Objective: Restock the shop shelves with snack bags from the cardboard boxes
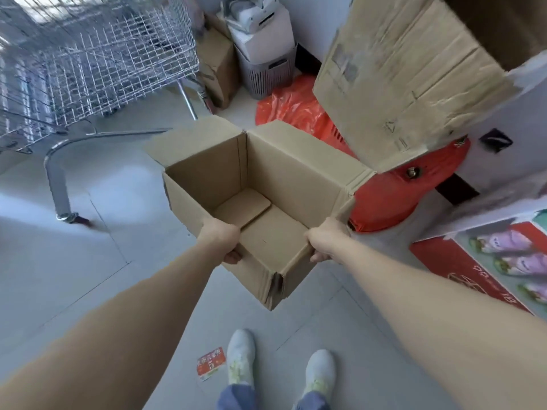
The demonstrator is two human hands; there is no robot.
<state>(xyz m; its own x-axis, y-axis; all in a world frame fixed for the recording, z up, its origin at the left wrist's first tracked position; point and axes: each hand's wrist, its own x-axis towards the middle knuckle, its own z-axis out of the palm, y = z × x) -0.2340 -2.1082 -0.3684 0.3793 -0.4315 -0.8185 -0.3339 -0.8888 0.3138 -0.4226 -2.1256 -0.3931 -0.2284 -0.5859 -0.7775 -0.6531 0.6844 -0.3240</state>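
Holding: left hand (220, 239) and right hand (327, 238) carry an open cardboard box (307, 179) clear of the floor (74, 247), out in front of the body.
Fingers: each hand has its fingers (232, 258) curled round the box's near rim, clamping the wall. Most of each grip is hidden behind the cardboard.
Box state: top flaps folded outward, inside bare down to the bottom flaps, no snack bags in it.
Task thing location: box is mid-scene, tilted slightly, one corner pointing near. No shop shelf plainly in view.
Far left: wire shopping trolley (97, 60), its wheel leg near the box's left side.
Far right: big worn cardboard sheet (414, 78) overhanging the box's far-right flap; red plastic bag (293, 108) behind the box.
Near: small red packet (210, 363) on the floor just left of the white shoes (241, 356); can't tell if it's a snack bag.
Step (judged): empty box looks finished with, probably being set aside among the other cardboard.
Do it well: keep both grips even so the box doesn't twist, steer the open flaps clear of the trolley leg and the overhanging sheet, and don't step on the packet.
Risk: thin wall may buckle under a one-sided squeeze.
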